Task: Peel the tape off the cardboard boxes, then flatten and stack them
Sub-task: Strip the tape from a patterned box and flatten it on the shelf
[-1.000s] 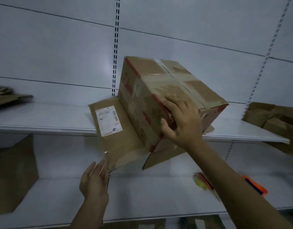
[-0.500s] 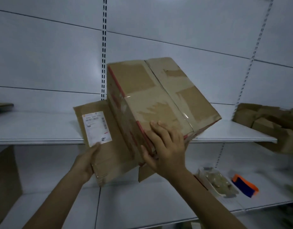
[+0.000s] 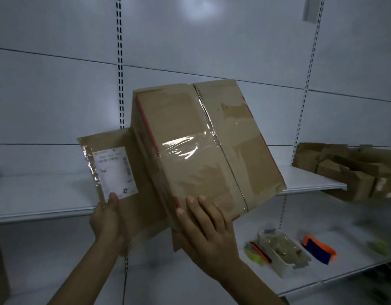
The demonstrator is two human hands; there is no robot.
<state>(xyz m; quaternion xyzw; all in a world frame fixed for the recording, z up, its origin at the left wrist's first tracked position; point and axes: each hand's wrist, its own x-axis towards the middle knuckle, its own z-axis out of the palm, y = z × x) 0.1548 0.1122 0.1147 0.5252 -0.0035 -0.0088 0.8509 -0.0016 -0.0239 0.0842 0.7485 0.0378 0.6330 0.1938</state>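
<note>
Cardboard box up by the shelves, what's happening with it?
A person holds the cardboard box tilted in front of shelves. The left hand grips its open flap below the shipping label, while the right hand presses flat against the taped face near the lower corner. Clear tape covers the seam; the box is not flattened.

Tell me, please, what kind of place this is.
Likely a shop or stockroom, though I cannot be sure: white metal shelves hang on slotted uprights, a taped box is being handled, and more cardboard is piled on the right shelf.
</note>
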